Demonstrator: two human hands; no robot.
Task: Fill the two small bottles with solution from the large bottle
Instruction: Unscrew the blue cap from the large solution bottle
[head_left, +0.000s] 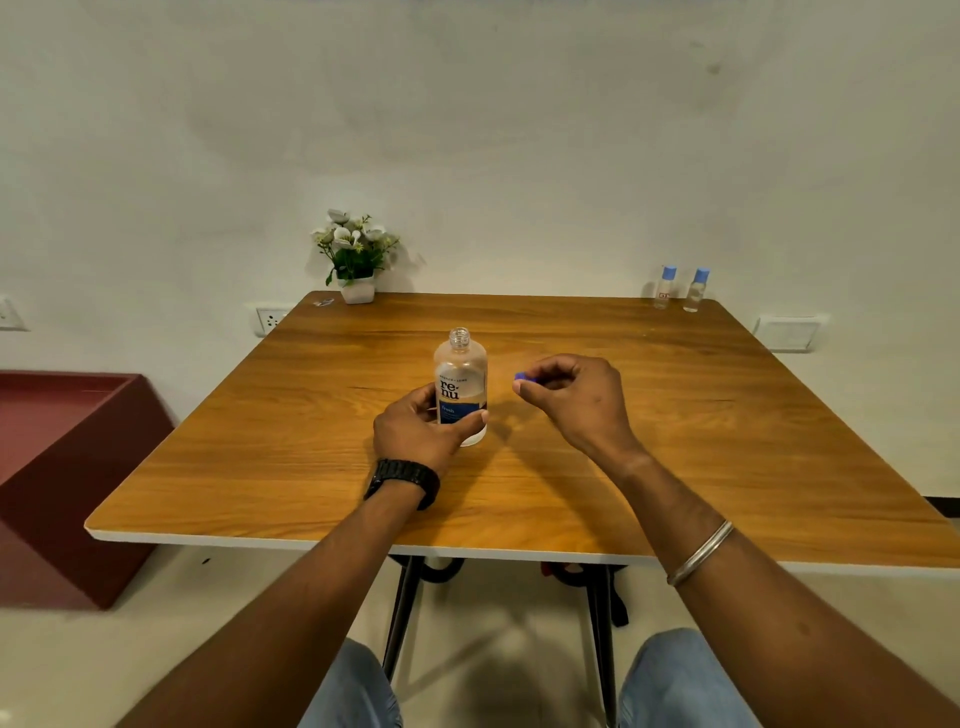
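Nearest us, our left hand (423, 428) wraps around the lower body of the large bottle (461, 385), which stands upright and uncapped at mid-worktop (260, 467), while our right hand (571, 397) hovers just beside it pinching the blue cap (521, 378). Both small bottles (680, 288) stand capped at the far right corner, well apart from us and up-right of the right hand, the nearer one. We judge that hand must shed the cap before reaching out.
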